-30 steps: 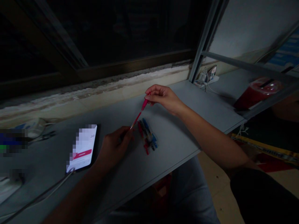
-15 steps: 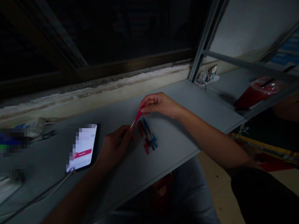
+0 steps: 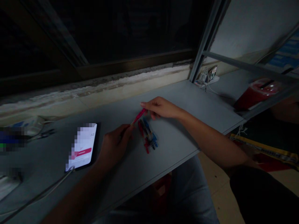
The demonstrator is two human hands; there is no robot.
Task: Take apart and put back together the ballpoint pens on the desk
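Observation:
A slim red pen (image 3: 138,117) lies slanted between my two hands, just above the grey shelf top (image 3: 187,102). My left hand (image 3: 115,144) is shut on its lower end, which is thin and pale. My right hand (image 3: 161,108) pinches the red upper end between finger and thumb. Just below the pen, and touching neither hand, lies a small bunch of red and blue pens (image 3: 147,135). To the left of my left hand is a lit smartphone (image 3: 82,146), its screen blurred out.
A cable (image 3: 46,193) runs from the phone's lower end toward the bottom left. A red lidded cup (image 3: 257,95) and a charger with wires (image 3: 206,77) stand at the far right. Dark window glass (image 3: 116,28) rises behind the shelf, and a floor lies below its front edge.
My right hand has moved down and left, closer to my left hand. Less of the pen's thin part now shows between them, and the red end sits lower.

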